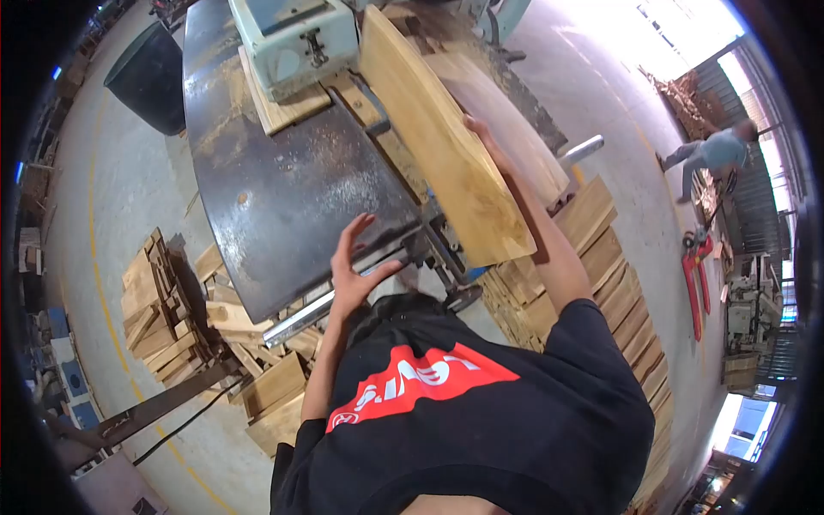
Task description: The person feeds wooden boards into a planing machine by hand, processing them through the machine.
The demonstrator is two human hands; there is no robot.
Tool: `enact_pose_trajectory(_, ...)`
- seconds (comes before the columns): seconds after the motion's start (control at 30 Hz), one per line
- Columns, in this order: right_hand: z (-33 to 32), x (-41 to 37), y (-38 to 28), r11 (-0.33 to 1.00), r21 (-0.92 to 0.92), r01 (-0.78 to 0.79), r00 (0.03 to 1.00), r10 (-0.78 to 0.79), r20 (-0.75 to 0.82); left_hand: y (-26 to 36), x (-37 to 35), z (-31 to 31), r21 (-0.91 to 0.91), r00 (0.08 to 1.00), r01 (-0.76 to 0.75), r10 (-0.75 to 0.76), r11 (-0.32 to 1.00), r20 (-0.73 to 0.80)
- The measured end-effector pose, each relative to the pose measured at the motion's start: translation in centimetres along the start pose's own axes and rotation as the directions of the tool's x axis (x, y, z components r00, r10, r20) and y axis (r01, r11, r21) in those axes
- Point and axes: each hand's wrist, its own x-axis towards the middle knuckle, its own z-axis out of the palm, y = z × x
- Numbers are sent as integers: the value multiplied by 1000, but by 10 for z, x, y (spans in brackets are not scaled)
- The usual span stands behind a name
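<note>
A wide wooden plank (442, 163) stands tilted on its long edge beside the dark metal machine table (292, 189). My right hand (486, 142) is at the plank's upper edge on the far side, gripping it; most of its fingers are hidden. My left hand (354, 268) is held over the table's near edge with nothing in it, thumb and fingers apart. Close to that hand runs a metal bar (300, 318) along the table's front. A pale green machine housing (296, 51) rises at the table's far end, with another board (279, 107) lying under it.
Stacked boards (618, 300) lie on my right, and more wood pieces (163, 318) are piled at left. A dark bin (150, 81) stands on the floor. Farther right are a red pallet jack (695, 283) and another person (719, 153).
</note>
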Motion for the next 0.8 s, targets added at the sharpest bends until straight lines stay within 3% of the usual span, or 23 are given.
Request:
enact_pose_trajectory(0.03, 10, 5, 11, 993, 107, -45, 998, 40, 56, 7, -11, 6, -84, 997, 11, -5, 996, 77)
enact_pose_trajectory(0.07, 19, 13, 27, 994, 108, 19, 994, -30, 101, 3, -20, 11, -313, 984, 132, -86, 940, 157)
enact_pose_trajectory(0.1, 29, 23, 46, 990, 115, 81, 983, -99, 152, -3, -27, 12, -512, 959, 255, -148, 821, 241)
enact_pose_trajectory(0.13, 47, 28, 64, 981, 153, 119, 977, -144, 159, -6, -33, 12, -683, 922, 387, -268, 620, 279)
enact_pose_trajectory(0.17, 66, 33, 81, 969, 191, 156, 968, -188, 166, -14, -38, 6, -783, 913, 404, -263, 472, 312)
enact_pose_trajectory(0.2, 87, 32, 95, 954, 247, 169, 972, -203, 121, -13, -42, 3, -743, 902, 390, -389, 544, 188)
enact_pose_trajectory(0.27, 102, 40, 120, 811, 568, -143, 930, -87, 358, -11, -50, -8, -708, 884, 300, -465, 639, -46)
enact_pose_trajectory(0.33, 114, 29, 113, 856, 471, -212, 935, 37, 353, -2, -63, -21, -714, 883, 130, -409, 688, -233)
enact_pose_trajectory(0.37, 118, 29, 110, 876, 414, -246, 931, 94, 354, 6, -67, -27, -718, 832, 94, -451, 689, -323)
enact_pose_trajectory(0.43, 108, 55, 141, 877, 318, -360, 869, 191, 456, 8, -74, -59, -660, 801, 120, -465, 741, -377)
enact_pose_trajectory(0.5, 115, 49, 153, 969, 30, -245, 905, 217, 365, 18, -74, -73, -521, 765, 134, -422, 843, -486)
enact_pose_trajectory(0.53, 121, 53, 164, 965, -211, -155, 934, 213, 286, 25, -72, -78, -450, 750, 144, -394, 881, -531)
enact_pose_trajectory(0.6, 130, 55, 187, 761, -648, 1, 985, 111, 133, 37, -73, -88, -260, 769, 191, -309, 947, -560)
enact_pose_trajectory(0.7, 156, 17, 180, 547, -730, 410, 901, -365, 232, 70, -58, -81, 60, 815, 258, -183, 964, -550)
enact_pose_trajectory(0.77, 164, 13, 167, 678, -597, 429, 903, -321, 285, 105, -47, -61, 329, 856, 342, -146, 880, -497)
enact_pose_trajectory(0.8, 172, 12, 161, 842, -384, 379, 914, -275, 299, 91, -48, -54, 411, 880, 350, -145, 842, -452)
